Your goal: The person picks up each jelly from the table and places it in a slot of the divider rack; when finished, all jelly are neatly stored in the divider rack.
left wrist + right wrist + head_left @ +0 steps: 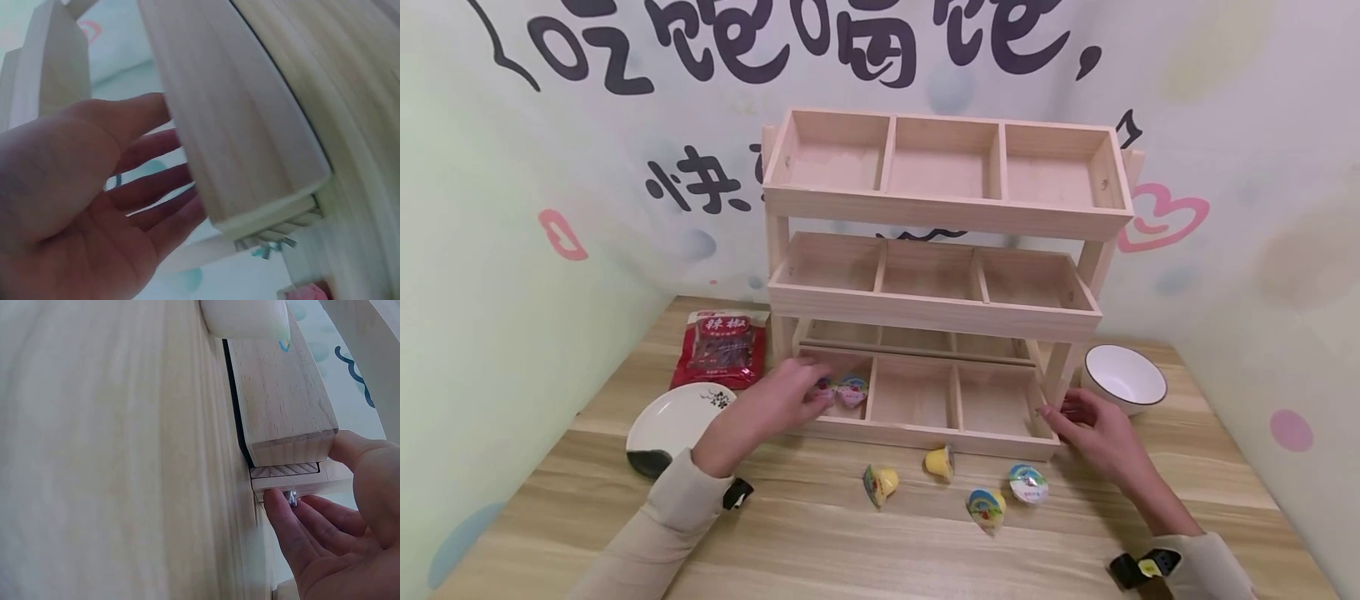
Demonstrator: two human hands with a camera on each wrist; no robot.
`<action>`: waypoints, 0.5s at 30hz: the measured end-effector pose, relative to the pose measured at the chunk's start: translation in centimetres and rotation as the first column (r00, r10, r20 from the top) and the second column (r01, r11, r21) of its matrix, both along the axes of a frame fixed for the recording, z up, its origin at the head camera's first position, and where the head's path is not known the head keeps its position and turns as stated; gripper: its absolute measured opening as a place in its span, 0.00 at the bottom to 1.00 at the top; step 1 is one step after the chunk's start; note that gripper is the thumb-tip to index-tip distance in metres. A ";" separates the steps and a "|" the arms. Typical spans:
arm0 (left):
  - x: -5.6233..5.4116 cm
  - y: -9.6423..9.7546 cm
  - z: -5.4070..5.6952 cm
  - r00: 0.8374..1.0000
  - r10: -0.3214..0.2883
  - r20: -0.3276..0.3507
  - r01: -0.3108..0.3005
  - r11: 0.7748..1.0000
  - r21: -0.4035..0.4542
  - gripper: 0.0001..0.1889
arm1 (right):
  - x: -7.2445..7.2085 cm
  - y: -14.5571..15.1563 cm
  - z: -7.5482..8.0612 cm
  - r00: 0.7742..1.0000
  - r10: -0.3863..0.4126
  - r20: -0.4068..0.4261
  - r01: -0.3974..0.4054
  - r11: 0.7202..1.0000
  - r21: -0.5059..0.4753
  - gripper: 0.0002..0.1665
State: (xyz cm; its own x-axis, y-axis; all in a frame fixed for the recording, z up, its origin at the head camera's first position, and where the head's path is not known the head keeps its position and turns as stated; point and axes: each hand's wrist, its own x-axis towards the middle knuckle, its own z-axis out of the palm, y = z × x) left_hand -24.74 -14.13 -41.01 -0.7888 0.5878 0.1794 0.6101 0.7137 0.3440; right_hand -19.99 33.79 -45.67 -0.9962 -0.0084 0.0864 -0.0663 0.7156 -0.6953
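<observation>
A three-tier wooden rack [951, 312] stands on the table, each tier split into three compartments. My left hand [782, 393] reaches into the bottom tier's left compartment, beside two small jelly cups [852, 391]. In the left wrist view, the left hand [119, 187] has its fingers extended and spread behind the front board [231, 106], which hides the fingertips. With thumb and fingers, my right hand [1101, 433] grips the bottom tier's right front corner. A bolt [291, 498] shows by its fingers in the right wrist view.
Several jelly cups lie before the rack, among them a yellow one [938, 462] and a white-lidded one [1028, 484]. A red food packet [722, 346] and a plate [673, 421] are on the left. A white bowl [1125, 377] stands right of the rack.
</observation>
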 end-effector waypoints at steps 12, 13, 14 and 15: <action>3.6 3.9 0.6 0.967 -0.215 -0.139 0.235 0.960 0.150 0.17 | -0.1 -0.1 0.0 1.000 -0.002 -0.006 0.002 1.000 0.000 0.32; 3.9 4.3 0.5 0.962 -0.238 -0.135 0.257 0.955 0.148 0.17 | -0.1 -0.1 0.0 1.000 -0.002 -0.007 0.002 1.000 -0.001 0.31; 4.3 4.6 0.5 0.960 -0.254 -0.115 0.270 0.952 0.147 0.16 | -0.1 -0.1 0.0 1.000 -0.002 -0.006 0.002 1.000 -0.001 0.32; 4.7 4.9 0.4 0.959 -0.268 -0.092 0.279 0.950 0.143 0.15 | -0.1 -0.1 0.0 1.000 -0.004 -0.006 0.004 1.000 -0.002 0.32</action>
